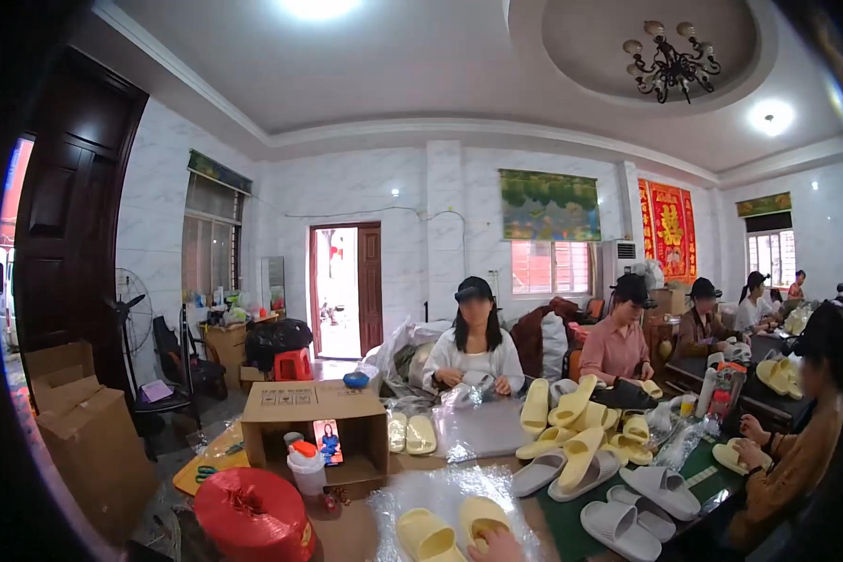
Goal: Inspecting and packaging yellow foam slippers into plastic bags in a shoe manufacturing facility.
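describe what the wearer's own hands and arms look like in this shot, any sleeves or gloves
Very little of them shows. Only part of one bare hand pokes in at the bottom edge, beside a pale yellow slipper on clear plastic wrap. No glove, ring or sleeve shows on that part; the wrist and forearm are cut off by the frame. Which hand it is cannot be told, and no second hand is in view.

pale yellow slippers (450, 529) near, grey slippers (642, 501) on the right, a red twine spool (253, 515) on the left, a brown cardboard box (317, 426) beyond it.

Packing workshop in converted house: slippers (579, 440) heaped on table (482, 426), seated workers, cartons (314, 412).
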The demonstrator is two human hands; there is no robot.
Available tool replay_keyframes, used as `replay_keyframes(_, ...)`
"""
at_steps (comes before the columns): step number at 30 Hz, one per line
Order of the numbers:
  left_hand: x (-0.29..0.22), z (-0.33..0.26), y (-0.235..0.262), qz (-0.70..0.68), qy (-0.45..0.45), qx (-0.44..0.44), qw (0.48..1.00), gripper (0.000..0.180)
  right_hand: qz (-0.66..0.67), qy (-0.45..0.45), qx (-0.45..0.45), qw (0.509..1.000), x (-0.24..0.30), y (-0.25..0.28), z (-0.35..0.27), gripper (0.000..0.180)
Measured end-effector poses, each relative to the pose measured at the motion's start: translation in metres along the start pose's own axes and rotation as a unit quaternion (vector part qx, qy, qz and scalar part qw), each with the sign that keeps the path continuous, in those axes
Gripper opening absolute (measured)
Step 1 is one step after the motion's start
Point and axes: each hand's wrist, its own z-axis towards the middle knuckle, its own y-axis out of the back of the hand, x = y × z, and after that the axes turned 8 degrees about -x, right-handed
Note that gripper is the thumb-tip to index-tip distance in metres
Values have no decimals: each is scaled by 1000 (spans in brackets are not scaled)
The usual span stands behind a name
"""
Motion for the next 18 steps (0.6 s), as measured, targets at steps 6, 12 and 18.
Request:
replay_keyframes(6,-1,8,-26,-7,-14,-104,994,41,-135,-24,73,988,-19,-15,9,58)
replay_keyframes(12,0,36,-68,-51,-46,-233,970,41,-151,-65,67,984,-11,-2,13,51)
replay_keyframes(18,-33,28,-22,-25,38,-180,983,46,-156,-54,83,983,-4,1,13,50)
